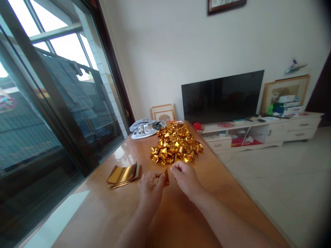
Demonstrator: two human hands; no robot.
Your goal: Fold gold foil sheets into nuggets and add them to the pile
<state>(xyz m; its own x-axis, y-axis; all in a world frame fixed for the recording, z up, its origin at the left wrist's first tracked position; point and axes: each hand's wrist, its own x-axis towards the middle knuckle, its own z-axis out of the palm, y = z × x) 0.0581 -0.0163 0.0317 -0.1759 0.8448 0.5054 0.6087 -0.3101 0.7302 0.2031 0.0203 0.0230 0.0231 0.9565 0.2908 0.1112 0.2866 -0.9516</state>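
My left hand (151,184) is closed on a small piece of folded gold foil paper (167,178), which sticks out past the thumb. Just to its right, my right hand (184,176) is pinched, its fingertips close to the foil's upper edge; whether they grip anything is too small to make out. Beyond both hands a heap of folded gold foil pieces (176,144) covers part of the table. On the left lies a stack of flat gold foil sheets (122,175), slightly curled.
The glossy wooden table (176,220) runs away from me. Grey cloth (143,128) is bunched at its far end. A glass sliding door (51,103) stands left. Past the table's right edge are a white cabinet (276,133) and a television (222,98).
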